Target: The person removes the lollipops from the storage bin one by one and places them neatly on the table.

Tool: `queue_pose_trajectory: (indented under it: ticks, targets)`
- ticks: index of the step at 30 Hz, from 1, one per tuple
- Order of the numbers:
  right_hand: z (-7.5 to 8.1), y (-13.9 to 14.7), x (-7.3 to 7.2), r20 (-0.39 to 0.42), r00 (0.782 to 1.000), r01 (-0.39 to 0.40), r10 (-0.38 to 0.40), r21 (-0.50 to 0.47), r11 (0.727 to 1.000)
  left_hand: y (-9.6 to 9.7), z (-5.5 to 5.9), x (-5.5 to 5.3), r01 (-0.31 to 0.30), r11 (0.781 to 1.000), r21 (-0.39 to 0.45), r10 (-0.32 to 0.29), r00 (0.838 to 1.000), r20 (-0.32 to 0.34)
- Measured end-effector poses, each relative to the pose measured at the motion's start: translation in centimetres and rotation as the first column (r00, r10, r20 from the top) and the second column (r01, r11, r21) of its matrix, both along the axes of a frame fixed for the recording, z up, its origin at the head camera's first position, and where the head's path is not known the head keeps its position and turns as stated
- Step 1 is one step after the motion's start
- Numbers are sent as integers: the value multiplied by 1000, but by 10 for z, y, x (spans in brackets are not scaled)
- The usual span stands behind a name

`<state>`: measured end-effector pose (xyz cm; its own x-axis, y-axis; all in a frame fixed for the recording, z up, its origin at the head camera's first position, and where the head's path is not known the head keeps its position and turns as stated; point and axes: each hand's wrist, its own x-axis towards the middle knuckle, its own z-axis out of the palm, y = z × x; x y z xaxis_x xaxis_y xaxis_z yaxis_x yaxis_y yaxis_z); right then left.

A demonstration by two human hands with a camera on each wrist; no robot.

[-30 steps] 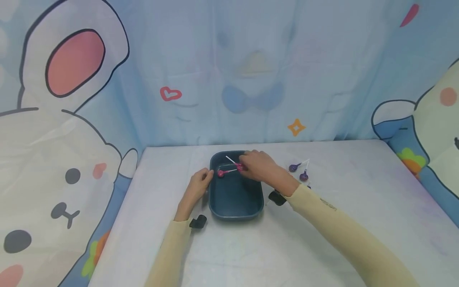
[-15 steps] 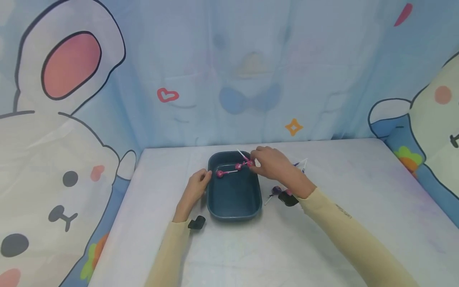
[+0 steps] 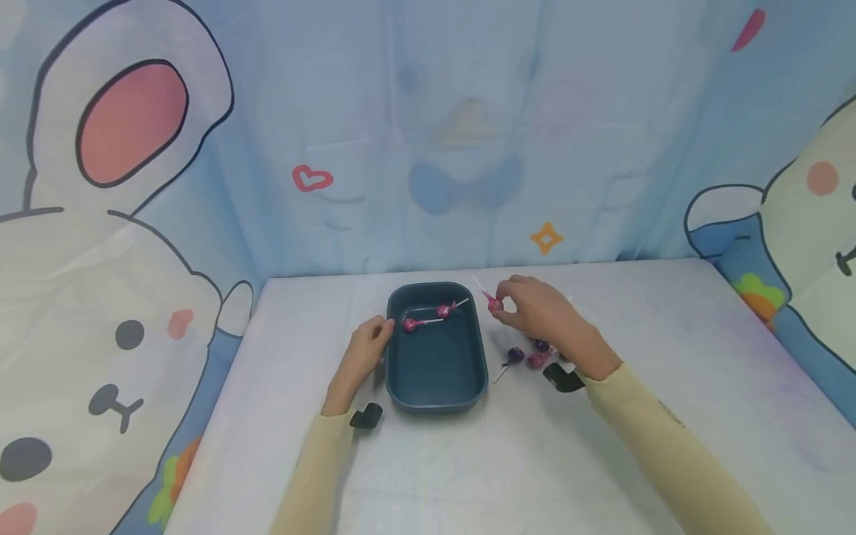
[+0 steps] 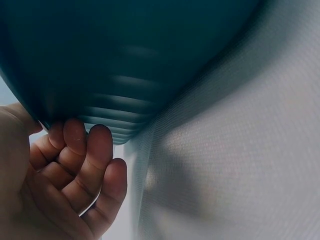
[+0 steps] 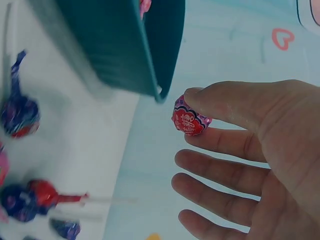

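A dark teal bin (image 3: 438, 371) stands on the white-covered table. My left hand (image 3: 365, 343) grips its left rim, thumb over the edge and curled fingers (image 4: 100, 145) against the outer wall. Two pink lollipops lie inside: one lollipop (image 3: 410, 325) near the left wall, another lollipop (image 3: 444, 310) near the far right. Just outside the bin's right rim, my right hand (image 3: 538, 308) pinches a pink-wrapped lollipop (image 5: 190, 117) between thumb and index finger. Its stick points up and to the left in the head view. The other right fingers are spread.
Right of the bin, below my right hand, lie a purple lollipop (image 3: 516, 355), a pink lollipop (image 3: 537, 360) and a dark blue one (image 3: 542, 345). More are partly hidden by the hand. A printed cloth backdrop (image 3: 468, 148) hangs behind the table.
My right hand has moved right, from over the bin to outside its right rim, carrying the pink lollipop. Two pink lollipops stay inside. My left hand stays at the left rim.
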<state>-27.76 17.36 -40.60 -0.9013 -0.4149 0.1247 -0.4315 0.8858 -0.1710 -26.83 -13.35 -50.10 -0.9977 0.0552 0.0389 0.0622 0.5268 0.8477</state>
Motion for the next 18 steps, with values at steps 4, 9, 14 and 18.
queue_pose_trajectory:
  ticks: [4, 9, 14, 18]
  targets:
    - [-3, 14, 2, 36, 999, 38, -39, 8, 999, 0, 1, 0, 6, 1000, 0, -6, 1000, -2]
    - [-7, 28, 4, 71, 995, 71, -72, 16, 997, 0, 1, 0, 6, 1000, -2, -6, 1000, -1]
    - [-8, 41, 7, 102, 988, 112, -113, 17, 994, 1, 1, 1, -2, 1000, -9, 2, 1000, 1]
    - [-8, 52, 8, 128, 982, 137, -136, 1, 991, 1, 1, 0, 2, 1000, -8, -2, 1000, 0]
